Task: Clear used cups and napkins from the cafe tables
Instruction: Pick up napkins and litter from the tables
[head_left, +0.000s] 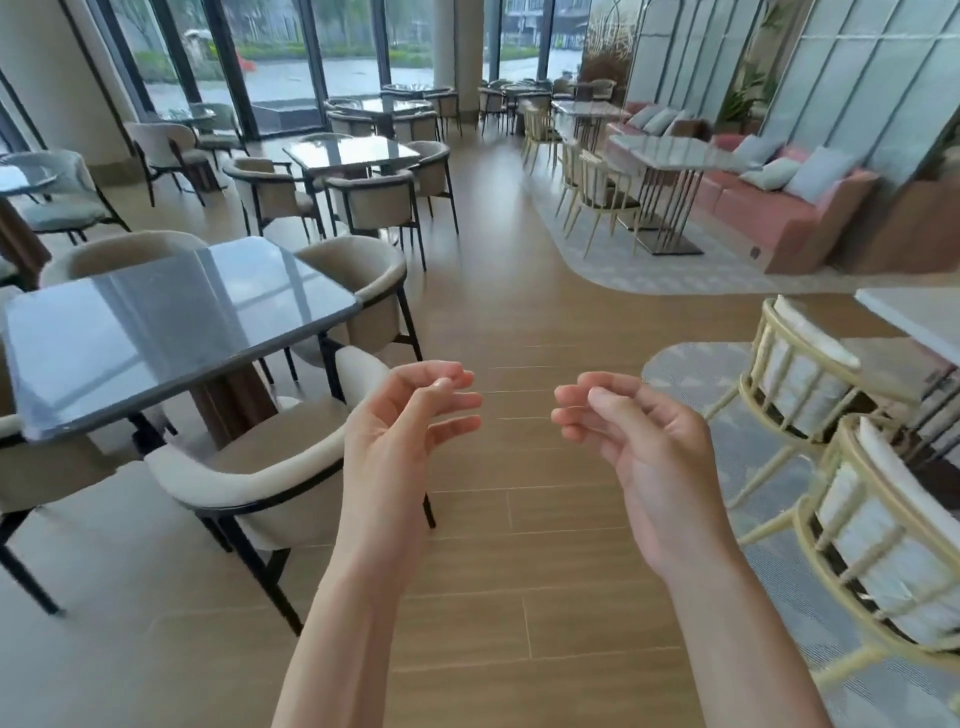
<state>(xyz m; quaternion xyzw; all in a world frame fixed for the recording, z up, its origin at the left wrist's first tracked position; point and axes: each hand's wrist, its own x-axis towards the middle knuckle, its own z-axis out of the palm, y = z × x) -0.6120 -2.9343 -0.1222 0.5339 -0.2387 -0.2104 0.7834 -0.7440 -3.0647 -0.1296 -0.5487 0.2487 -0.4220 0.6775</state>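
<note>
Glossy grey table (156, 332) amid beige chairs (260, 483), wood floor (519, 571).

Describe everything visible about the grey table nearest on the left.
The grey table has a glossy, squarish top with rounded corners, looking like glass or polished stone, mirroring the window frames. It stands level on a dark brown central pedestal on the floor. Beige padded chairs with thin black legs ring it, one chair tucked at its near corner. No cups or napkins show on its top. Neither hand touches it.

Table (171, 332) left, sofa (789, 208) far right
</note>
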